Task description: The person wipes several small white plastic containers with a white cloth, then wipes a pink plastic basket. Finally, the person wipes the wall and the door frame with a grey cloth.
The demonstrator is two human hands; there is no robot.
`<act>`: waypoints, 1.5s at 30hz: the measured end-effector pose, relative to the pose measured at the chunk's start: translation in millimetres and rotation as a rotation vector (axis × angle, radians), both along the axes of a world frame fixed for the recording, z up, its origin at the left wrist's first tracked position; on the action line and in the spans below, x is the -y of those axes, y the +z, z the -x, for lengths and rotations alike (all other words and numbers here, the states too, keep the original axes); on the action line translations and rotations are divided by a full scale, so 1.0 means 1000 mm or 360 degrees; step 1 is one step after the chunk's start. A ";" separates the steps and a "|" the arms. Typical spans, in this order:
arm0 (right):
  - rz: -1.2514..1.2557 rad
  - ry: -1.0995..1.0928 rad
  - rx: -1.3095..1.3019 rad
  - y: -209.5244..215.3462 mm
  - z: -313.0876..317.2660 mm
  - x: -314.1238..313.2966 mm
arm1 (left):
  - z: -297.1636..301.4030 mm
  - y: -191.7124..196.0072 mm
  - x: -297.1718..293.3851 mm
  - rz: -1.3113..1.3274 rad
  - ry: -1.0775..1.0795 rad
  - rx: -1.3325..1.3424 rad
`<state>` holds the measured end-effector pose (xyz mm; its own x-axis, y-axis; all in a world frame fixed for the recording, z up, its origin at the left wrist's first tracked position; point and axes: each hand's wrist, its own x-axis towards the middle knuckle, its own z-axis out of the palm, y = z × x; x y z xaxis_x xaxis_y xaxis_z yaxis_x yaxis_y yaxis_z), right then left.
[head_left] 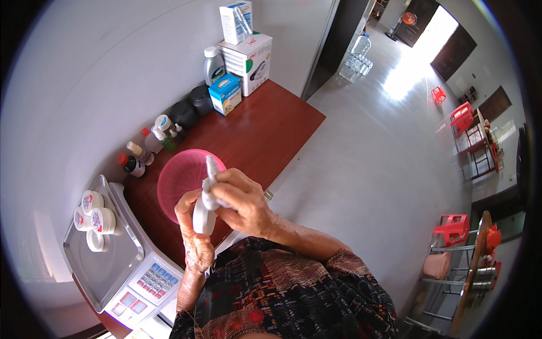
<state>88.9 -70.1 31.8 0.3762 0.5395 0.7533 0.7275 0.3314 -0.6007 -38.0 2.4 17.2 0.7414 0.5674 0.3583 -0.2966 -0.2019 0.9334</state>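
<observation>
In front of my chest, my left hand (pixel 197 248) grips a small white round tub (pixel 202 220) with a ribbed edge, held on its side. My right hand (pixel 248 208) pinches a crumpled white cloth or tissue (pixel 211 169) against the tub's upper side. Both hands are above the near rim of a pink mesh basket (pixel 172 169) on the red-brown table. To the left, several white round tubs (pixel 103 220) with printed lids are grouped on the metal pan of a digital scale (pixel 132 248). The tub's face turned away from me is hidden.
Along the wall stand small bottles (pixel 133 165), black jars (pixel 183 114), a blue box (pixel 225 94), a grey bottle (pixel 214 66) and stacked white boxes (pixel 248 56). The table (pixel 282 121) ends at the right, above a grey floor. Red stools (pixel 453 229) stand far right.
</observation>
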 end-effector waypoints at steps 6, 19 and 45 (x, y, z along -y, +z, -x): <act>0.0011 -0.0202 0.0291 0.007 0.007 0.007 | 0.012 0.002 0.003 -0.0101 0.0070 -0.0268; 0.0498 0.1360 -0.2419 -0.013 0.042 0.021 | 0.006 -0.023 0.004 -0.0514 0.0214 0.0398; 0.0421 0.0217 -0.0258 0.006 0.037 0.008 | 0.017 -0.015 0.000 0.0453 0.0525 0.0372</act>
<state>51.6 -78.0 38.1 0.3907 0.7618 0.5167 0.5753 0.2361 -0.7831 -55.5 2.7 2.3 0.4238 0.8579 0.2905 -0.4679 -0.0672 0.8812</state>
